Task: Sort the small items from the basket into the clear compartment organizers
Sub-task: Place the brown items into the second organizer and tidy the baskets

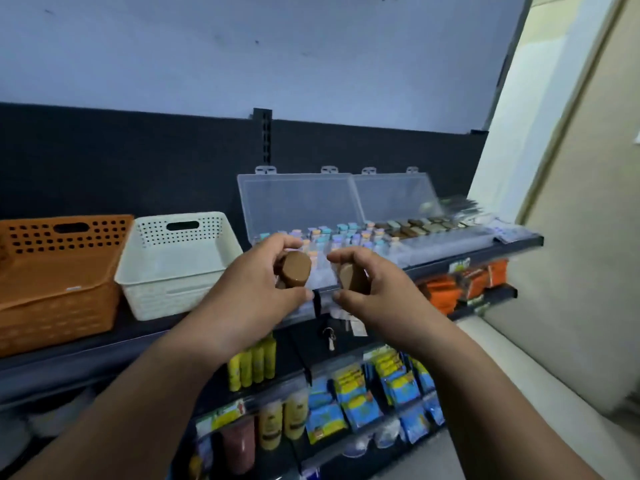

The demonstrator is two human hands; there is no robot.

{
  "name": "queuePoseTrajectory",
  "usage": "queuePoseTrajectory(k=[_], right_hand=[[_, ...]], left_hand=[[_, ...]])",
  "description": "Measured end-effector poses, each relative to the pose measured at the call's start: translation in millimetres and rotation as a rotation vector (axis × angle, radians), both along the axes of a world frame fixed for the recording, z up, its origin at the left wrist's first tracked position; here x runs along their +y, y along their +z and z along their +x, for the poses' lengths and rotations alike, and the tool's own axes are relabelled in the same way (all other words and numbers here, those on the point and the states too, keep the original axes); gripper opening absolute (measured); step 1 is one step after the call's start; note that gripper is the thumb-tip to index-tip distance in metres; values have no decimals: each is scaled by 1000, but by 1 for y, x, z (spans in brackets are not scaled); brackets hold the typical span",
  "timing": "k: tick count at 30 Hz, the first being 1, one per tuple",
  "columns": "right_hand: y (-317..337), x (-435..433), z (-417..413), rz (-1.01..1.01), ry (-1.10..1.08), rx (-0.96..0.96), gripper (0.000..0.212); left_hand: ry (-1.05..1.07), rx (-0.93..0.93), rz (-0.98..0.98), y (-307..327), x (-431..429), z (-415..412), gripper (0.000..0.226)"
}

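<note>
While both hands sit at frame centre in the head view, each holds a small brown-capped item. The left hand (252, 292) curls fingers and thumb round one brown cap (295, 268). The right hand (377, 296) pinches a second brown piece (349, 277). The two items are near each other, not touching, in front of the left clear organizer (301, 202), whose lid stands up against the dark back panel. Its compartments hold pastel-capped vials (332, 237). The right clear organizer (394, 195) is just beside it toward the right, lid also up, with brown and green flat pieces (415, 226) in rows. Left of centre is the white basket (180, 271), and just beside it at the left edge the orange basket (59, 278). All are on the same dark shelf (86, 351). Lower frame has yellow tubes (252, 362), blue packets (349, 403) and keys (329, 336) under the shelf edge. Orange packets (450, 292) are right of centre. The picture is soft and labels are unreadable.
</note>
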State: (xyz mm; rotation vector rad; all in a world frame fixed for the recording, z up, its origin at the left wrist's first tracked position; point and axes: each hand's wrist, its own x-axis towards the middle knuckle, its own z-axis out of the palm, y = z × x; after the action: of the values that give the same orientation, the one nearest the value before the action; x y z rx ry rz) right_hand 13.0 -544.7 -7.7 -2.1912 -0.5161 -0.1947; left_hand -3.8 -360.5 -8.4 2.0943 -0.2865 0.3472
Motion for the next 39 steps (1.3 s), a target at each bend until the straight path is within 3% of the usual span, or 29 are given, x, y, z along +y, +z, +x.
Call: queuePoseTrajectory(k=[5, 15, 23, 30, 34, 39], right_hand=[[-2, -66, -2, 114, -69, 36, 44], [-28, -151, 42, 141, -243, 29, 35], [-21, -195, 146, 232, -366, 33, 33], [-24, -218, 220, 243, -340, 107, 37], [-24, -228, 250, 225, -324, 146, 33], [-24, -239, 294, -66, -304, 83, 36]], left_hand=[[-46, -25, 46, 1, -61, 15, 50], [-72, -38, 101, -5, -145, 83, 43], [-171, 143, -177, -4, -192, 184, 34], [-179, 320, -284, -7, -215, 254, 36], [-154, 328, -176, -15, -222, 277, 38], [-30, 235, 147, -24, -230, 299, 47]])
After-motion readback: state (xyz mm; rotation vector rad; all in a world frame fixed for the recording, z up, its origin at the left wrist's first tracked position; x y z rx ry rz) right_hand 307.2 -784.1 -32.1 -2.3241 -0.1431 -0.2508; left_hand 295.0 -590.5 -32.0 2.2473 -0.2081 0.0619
